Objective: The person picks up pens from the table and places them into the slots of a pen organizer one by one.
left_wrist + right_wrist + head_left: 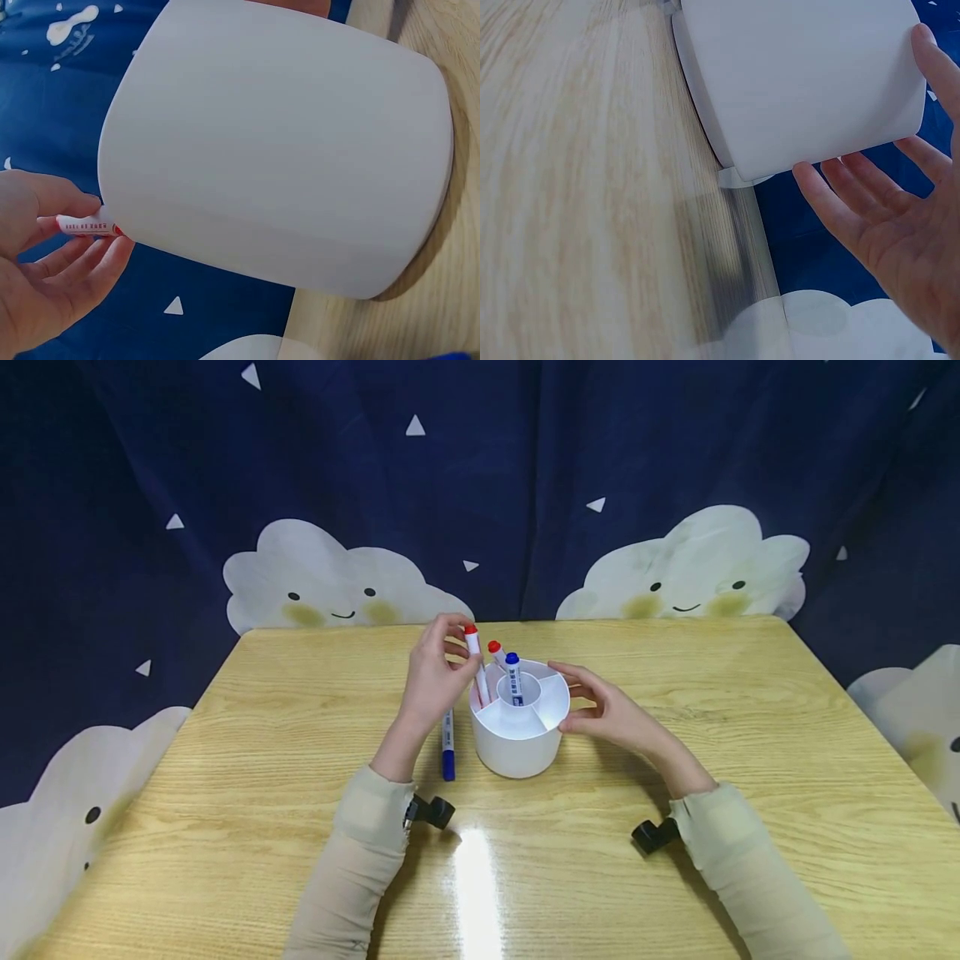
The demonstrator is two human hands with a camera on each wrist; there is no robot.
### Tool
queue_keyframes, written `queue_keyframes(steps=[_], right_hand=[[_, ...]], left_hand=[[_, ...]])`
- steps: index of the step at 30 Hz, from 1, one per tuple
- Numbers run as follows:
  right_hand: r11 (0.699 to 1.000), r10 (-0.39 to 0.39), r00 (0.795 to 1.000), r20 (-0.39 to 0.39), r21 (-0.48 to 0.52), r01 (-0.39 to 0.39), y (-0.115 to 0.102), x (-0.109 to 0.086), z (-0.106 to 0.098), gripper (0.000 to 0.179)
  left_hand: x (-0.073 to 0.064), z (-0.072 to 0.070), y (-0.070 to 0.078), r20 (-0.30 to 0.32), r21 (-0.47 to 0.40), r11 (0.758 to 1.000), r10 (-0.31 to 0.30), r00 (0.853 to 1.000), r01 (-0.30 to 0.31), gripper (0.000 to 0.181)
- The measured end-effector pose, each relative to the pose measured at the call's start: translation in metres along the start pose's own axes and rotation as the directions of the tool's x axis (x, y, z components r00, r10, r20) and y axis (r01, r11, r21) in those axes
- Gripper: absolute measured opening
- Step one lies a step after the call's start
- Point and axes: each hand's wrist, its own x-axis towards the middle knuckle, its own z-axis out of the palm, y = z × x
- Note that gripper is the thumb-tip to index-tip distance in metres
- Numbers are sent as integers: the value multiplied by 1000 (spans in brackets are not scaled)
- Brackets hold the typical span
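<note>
A round white pen holder (pixel 517 753) with divided compartments stands upright on the table. My left hand (pixel 433 678) pinches a red-capped marker (pixel 474 645) near its cap, the lower end inside the holder's left compartment. In the left wrist view, this marker (pixel 86 226) shows between thumb and fingers beside the holder's rim. My right hand (pixel 611 714) holds the holder's right side, thumb toward the near side and fingers toward the far side. Inside the holder, a blue-capped marker (pixel 513 672) leans in the centre cup, and another red-capped marker (pixel 496 649) stands behind it.
A blue-capped marker (pixel 447 747) lies on the wooden table (pixel 300 760) left of the holder, partly behind my left wrist. A dark blue curtain (pixel 480 485) with clouds hangs behind the table's far edge. Black wrist mounts (pixel 433 811) stick out from both sleeves.
</note>
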Motion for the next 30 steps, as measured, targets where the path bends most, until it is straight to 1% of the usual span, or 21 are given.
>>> queue_keyframes(steps=[7,13,18,23,30], right_hand=[[1000,-7,1000,2,-5,7,0,0,0,75],[1000,8,1000,-6,3,-8,1,-1,0,75],[1000,10,1000,-8,2,-10,1,-1,0,75],[1000,2,1000,-5,3,-2,1,-1,0,74],[1000,2,1000,-7,0,-2,1,0,0,74]], left_hand=[[0,2,-2,60,12,999,-40,997,39,37],[-1,2,-1,99,32,997,-68,993,66,33],[-1,3,-2,124,55,996,-75,989,68,32],[-1,5,-4,137,77,994,-82,987,72,32],[-1,6,-6,146,79,996,-55,988,44,30]])
